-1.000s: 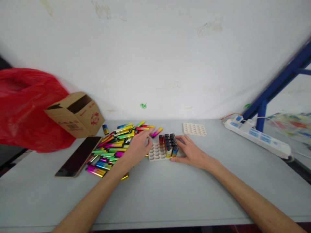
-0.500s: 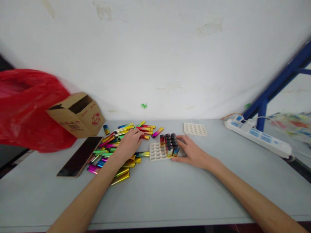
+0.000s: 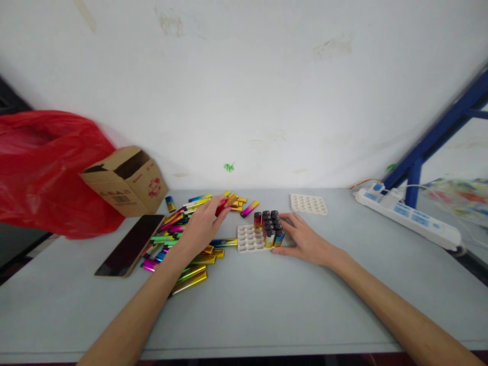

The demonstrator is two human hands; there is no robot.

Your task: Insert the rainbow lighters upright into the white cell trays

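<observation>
My left hand [image 3: 202, 221] pinches a red-and-gold lighter [image 3: 230, 200], raised a little above a loose pile of shiny coloured lighters [image 3: 192, 274]. A white tray with round holes [image 3: 249, 239] lies right of the pile. On its right part several lighters with black tops [image 3: 270, 229] stand upright in a block; the holes on the left part are bare. My right hand [image 3: 301, 239] wraps the tray's right end, thumb at the near corner and fingers by the rear lighters. Its fingertips are partly hidden behind them.
A second white holed tray [image 3: 308, 204] lies near the wall. At left are a dark phone [image 3: 129, 245], a cardboard box [image 3: 127, 183] and a red plastic bag [image 3: 49, 173]. A white power strip [image 3: 412, 216] runs along the right, by a blue metal frame [image 3: 438, 137].
My left hand has lifted the red-and-gold lighter up from the pile, its free end now tilted upward. My right hand keeps its place at the tray. The view has shifted slightly.
</observation>
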